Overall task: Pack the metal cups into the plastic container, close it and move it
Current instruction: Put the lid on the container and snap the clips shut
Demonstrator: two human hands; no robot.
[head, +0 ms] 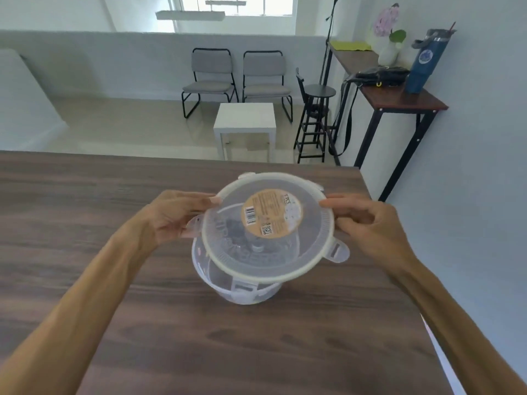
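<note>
A round clear plastic lid (pixel 308 252) with a tan label and four clip tabs hangs tilted over the clear plastic container (pixel 216 283), which stands on the wooden table (pixel 85 223). My left hand (pixel 171 216) grips the lid's left rim and my right hand (pixel 368 223) grips its right rim. The lid covers most of the container's mouth without sitting flat on it. Through the lid I see dark metal shapes, the metal cups (pixel 242 240), inside the container, blurred.
The table's right edge (pixel 427 323) runs close to the container, with a pale wall beyond. Past the far edge stand a white side table (pixel 245 121), two grey chairs (pixel 211 78) and a black stool (pixel 316 92). A narrow desk (pixel 399 95) holds a blue tumbler.
</note>
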